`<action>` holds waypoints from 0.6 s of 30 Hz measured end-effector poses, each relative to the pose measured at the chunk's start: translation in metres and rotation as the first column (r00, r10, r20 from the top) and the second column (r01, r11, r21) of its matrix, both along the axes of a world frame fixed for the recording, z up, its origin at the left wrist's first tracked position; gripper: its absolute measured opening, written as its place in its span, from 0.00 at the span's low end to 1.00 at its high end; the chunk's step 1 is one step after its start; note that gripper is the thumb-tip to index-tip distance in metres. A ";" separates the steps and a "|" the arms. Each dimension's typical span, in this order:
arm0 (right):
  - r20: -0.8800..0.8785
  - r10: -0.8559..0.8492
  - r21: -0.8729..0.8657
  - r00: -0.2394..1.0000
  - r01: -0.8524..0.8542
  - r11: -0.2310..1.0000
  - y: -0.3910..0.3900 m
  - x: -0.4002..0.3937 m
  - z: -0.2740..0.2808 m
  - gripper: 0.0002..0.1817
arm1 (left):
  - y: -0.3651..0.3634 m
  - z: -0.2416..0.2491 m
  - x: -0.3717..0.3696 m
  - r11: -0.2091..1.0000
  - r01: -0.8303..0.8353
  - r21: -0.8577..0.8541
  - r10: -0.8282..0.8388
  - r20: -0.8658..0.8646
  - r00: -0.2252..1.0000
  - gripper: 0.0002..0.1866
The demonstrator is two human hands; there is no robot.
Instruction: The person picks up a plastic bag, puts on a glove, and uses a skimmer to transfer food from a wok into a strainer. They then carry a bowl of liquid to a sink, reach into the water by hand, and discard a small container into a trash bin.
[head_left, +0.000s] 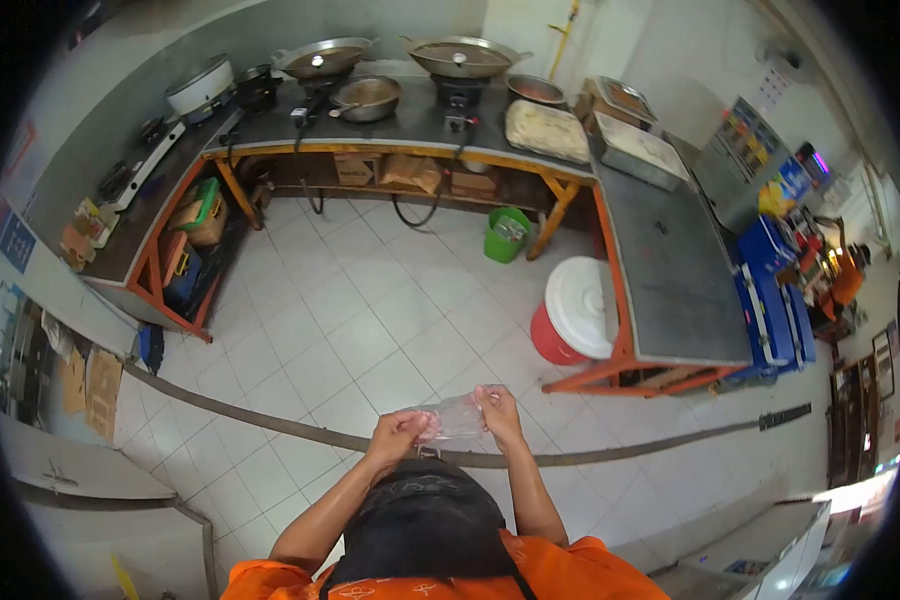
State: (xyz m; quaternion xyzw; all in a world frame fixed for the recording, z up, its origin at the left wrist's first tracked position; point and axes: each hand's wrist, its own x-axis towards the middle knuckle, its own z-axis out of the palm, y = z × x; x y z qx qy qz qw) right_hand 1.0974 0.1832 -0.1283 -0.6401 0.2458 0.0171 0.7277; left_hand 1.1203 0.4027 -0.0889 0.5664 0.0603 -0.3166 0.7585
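A clear plastic bag [458,420] with pinkish patches is stretched between my two hands, in front of my dark apron [425,520]. My left hand [400,435] pinches its left end, fingers closed. At the other end, my right hand [498,412] grips the plastic near a pink patch. Whether the bag has anything inside cannot be made out. Both hands are in mid-air above the tiled floor [370,300].
Ahead, a dark counter [420,120] carries large woks [465,57] on burners. A side table [670,270] with orange legs stands right, beside a red bin with a white lid [580,305]. A green bucket [507,235] sits below the counter. Another person [845,275] is far right.
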 end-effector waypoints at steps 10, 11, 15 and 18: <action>0.067 0.256 -0.834 0.964 -0.087 0.545 0.095 0.184 0.105 0.20 | 0.035 0.004 0.167 0.945 -0.203 0.258 0.199 0.042 0.979 0.16; 0.072 0.302 -0.830 0.951 -0.111 0.547 0.110 0.202 0.102 0.20 | 0.040 0.005 0.185 0.969 -0.172 0.179 0.175 -0.006 0.984 0.16; 0.196 0.312 -0.910 0.930 0.053 0.411 0.140 0.277 0.096 0.26 | 0.075 0.008 0.263 0.956 -0.287 0.058 0.286 0.034 0.958 0.13; 0.229 0.240 -0.935 0.943 0.145 0.324 0.171 0.324 0.133 0.24 | 0.116 0.038 0.318 0.911 -0.278 0.305 0.232 0.179 0.956 0.14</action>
